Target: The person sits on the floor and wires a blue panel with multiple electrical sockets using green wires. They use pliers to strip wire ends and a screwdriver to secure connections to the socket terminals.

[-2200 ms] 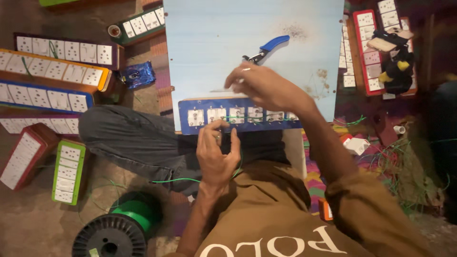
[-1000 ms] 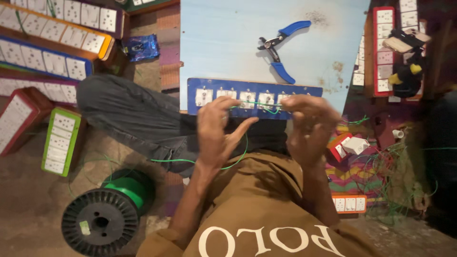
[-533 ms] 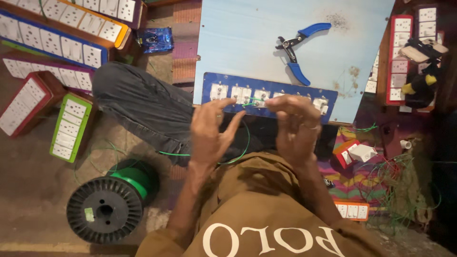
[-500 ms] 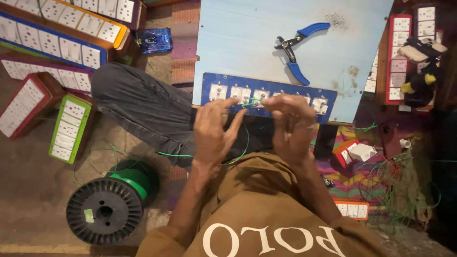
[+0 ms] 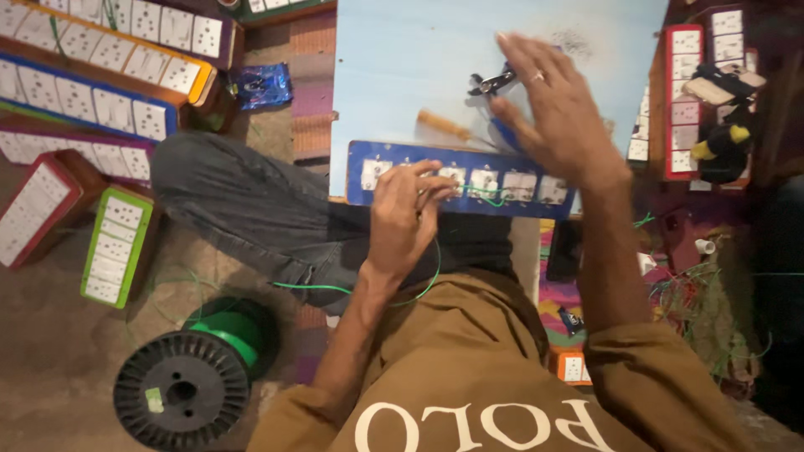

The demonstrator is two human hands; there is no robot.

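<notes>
Hands have parted since half a second ago, when both worked at the near edge of the blue board (image 5: pixel 459 178). Head view: the left hand (image 5: pixel 405 219) stays on that board, fingers curled and pressed together over a white socket, seemingly pinching the green wire (image 5: pixel 490 197), though blur makes this unsure. The wire loops back past the wrist toward the green spool (image 5: pixel 194 373) on the floor. The right hand (image 5: pixel 548 109) has lifted off the board, fingers spread, holding nothing, above the blue-handled pliers (image 5: pixel 494 84) on the pale tabletop (image 5: pixel 402 59). A wooden-handled tool (image 5: pixel 445 127) lies just beyond the board.
</notes>
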